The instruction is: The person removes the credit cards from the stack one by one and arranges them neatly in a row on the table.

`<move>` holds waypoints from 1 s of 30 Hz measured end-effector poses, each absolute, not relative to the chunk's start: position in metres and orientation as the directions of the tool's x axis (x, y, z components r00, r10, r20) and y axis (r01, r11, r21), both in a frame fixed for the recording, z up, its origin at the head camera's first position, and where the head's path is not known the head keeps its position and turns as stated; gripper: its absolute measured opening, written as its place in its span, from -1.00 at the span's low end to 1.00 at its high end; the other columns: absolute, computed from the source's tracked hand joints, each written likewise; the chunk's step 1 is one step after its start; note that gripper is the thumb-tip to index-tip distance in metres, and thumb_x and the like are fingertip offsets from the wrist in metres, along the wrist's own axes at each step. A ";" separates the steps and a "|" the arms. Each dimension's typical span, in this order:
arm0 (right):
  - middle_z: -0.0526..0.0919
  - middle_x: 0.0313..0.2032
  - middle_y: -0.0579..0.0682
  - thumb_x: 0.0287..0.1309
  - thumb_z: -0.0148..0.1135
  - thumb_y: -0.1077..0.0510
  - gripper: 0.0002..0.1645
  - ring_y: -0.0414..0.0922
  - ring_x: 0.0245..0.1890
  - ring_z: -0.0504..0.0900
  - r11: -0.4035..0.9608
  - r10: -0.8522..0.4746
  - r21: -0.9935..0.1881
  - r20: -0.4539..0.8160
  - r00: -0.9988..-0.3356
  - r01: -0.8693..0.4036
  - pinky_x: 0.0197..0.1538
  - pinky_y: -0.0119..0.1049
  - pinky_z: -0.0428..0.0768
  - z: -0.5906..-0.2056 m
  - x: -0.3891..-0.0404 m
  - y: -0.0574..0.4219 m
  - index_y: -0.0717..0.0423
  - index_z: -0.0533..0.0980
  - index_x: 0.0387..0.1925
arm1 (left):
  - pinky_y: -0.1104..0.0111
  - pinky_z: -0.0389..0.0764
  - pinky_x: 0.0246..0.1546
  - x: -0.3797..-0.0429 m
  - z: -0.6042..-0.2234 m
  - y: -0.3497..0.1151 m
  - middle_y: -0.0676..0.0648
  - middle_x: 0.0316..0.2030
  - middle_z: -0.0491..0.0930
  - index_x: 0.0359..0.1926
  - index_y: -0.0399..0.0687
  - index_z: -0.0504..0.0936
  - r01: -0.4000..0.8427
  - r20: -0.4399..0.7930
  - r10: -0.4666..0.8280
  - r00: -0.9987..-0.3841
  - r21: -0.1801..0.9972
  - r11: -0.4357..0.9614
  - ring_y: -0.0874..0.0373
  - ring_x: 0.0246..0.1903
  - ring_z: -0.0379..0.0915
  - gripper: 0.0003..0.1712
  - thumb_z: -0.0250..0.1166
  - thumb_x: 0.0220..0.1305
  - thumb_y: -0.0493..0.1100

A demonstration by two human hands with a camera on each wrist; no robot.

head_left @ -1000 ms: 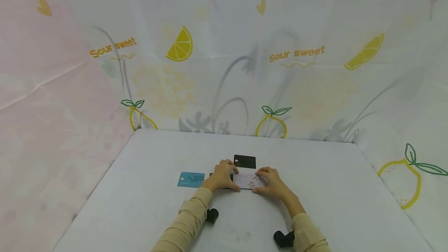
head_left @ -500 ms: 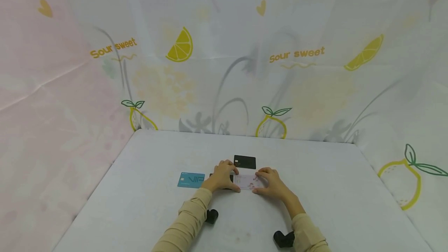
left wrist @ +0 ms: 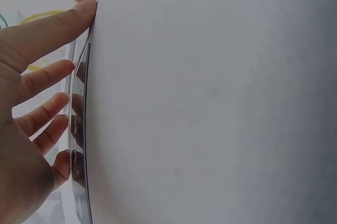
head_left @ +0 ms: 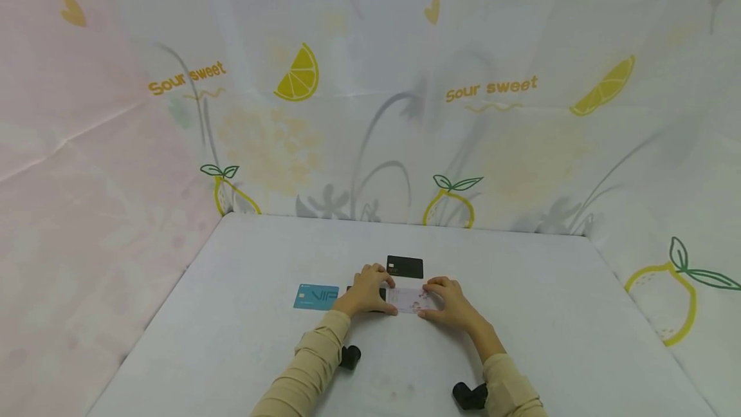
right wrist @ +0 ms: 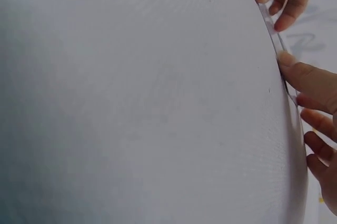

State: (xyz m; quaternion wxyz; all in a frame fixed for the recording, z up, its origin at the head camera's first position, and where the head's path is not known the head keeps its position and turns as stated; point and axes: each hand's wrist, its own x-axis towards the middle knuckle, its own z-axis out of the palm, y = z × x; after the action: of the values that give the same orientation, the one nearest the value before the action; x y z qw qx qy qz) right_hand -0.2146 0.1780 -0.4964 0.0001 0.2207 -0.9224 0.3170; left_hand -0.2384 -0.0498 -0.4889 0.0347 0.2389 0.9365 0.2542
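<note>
A pale pink card (head_left: 410,300) with a flower print lies flat between the two hands in the head view. My left hand (head_left: 366,292) pinches its left end, thumb on the near edge and fingers on the far edge. My right hand (head_left: 453,304) holds the right end the same way. Beneath the left hand, a black card (head_left: 377,304) is partly covered; it adjoins the pink card. The left thumb (left wrist: 79,18) touches the card edge in the left wrist view. From the right wrist, both hands appear along the card's thin edge.
A blue VIP card (head_left: 316,297) lies left of the left hand. Behind the pink card is another black card (head_left: 404,267). Two black wrist-camera parts (head_left: 350,357) sit by the sleeves. A printed curtain rises behind the white table (head_left: 260,250).
</note>
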 end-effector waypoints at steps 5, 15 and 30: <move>0.46 0.03 0.24 -0.08 0.46 0.08 -0.36 0.19 0.05 0.32 0.701 -0.409 -0.579 0.152 -0.900 -0.416 0.10 0.14 0.34 -0.496 -0.214 0.178 0.37 0.51 0.01 | -0.07 0.33 -0.01 -0.240 -0.488 -0.050 -0.16 0.04 0.43 -0.21 -0.04 0.64 0.434 0.065 0.467 -0.882 0.498 0.751 -0.13 0.06 0.28 -0.49 0.56 -0.20 0.07; 0.51 0.00 0.27 -0.04 0.40 0.09 -0.36 0.22 0.06 0.41 0.702 -0.372 -0.590 0.174 -0.912 -0.399 0.14 0.13 0.34 -0.495 -0.214 0.180 0.38 0.48 0.04 | -0.02 0.35 -0.05 -0.245 -0.486 -0.053 -0.15 -0.04 0.53 -0.04 -0.15 0.59 0.433 0.066 0.473 -0.878 0.529 0.730 -0.07 -0.03 0.38 -0.38 0.51 -0.12 0.06; 0.56 -0.17 0.28 -0.05 0.38 0.24 -0.45 0.14 -0.21 0.55 0.695 -0.324 -0.570 0.296 -0.898 -0.439 -0.08 0.03 0.49 -0.492 -0.244 0.181 0.42 0.48 0.00 | -0.01 0.43 -0.07 -0.272 -0.475 -0.062 -0.23 -0.16 0.57 -0.05 -0.26 0.57 0.436 0.120 0.445 -0.887 0.533 0.725 -0.10 -0.14 0.48 -0.57 0.40 0.08 -0.12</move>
State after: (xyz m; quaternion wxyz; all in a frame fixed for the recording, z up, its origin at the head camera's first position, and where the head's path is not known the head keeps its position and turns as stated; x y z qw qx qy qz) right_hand -0.2445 0.1808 -0.4915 0.0866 0.2082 -0.9165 0.3306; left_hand -0.2722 -0.0619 -0.4751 0.0080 0.2373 0.9287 0.2847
